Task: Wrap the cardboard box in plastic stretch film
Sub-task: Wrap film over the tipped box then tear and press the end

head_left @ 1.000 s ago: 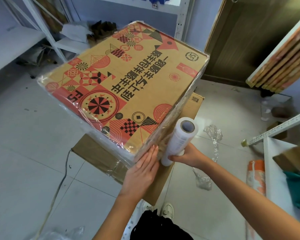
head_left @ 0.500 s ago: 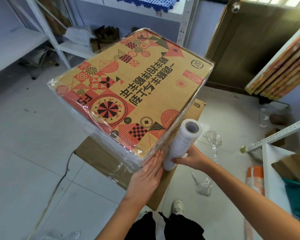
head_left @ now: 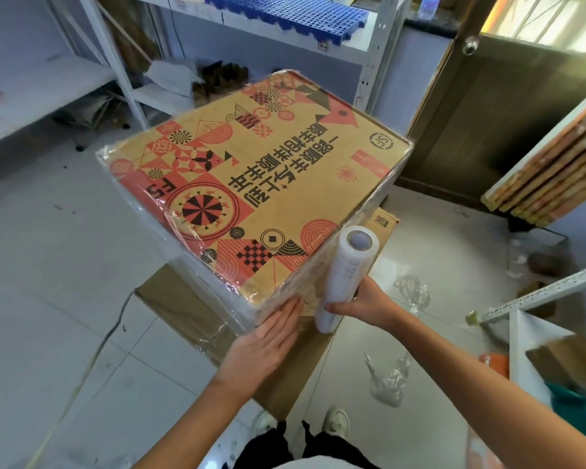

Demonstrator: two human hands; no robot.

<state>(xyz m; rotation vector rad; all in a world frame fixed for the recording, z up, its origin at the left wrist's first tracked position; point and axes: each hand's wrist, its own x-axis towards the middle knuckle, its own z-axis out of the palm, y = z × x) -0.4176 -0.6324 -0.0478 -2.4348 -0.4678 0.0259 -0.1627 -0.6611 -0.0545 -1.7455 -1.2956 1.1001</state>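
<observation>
At six o'clock, film is being laid on the box.
Left hand presses flat; right hand grips the roll, likely pulling toward three next.

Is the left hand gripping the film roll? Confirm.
No: the left hand presses flat on the cardboard box, while the right hand grips the film roll.

My left hand lies flat, fingers straight and close together, palm pressed against the near side of the box at its lower corner. My left forearm runs up from the bottom edge toward it, bare. My right hand curls round the lower part of the film roll, thumb across the front, holding it upright just beside the box's corner. My right arm reaches in from the lower right, bare too.
</observation>
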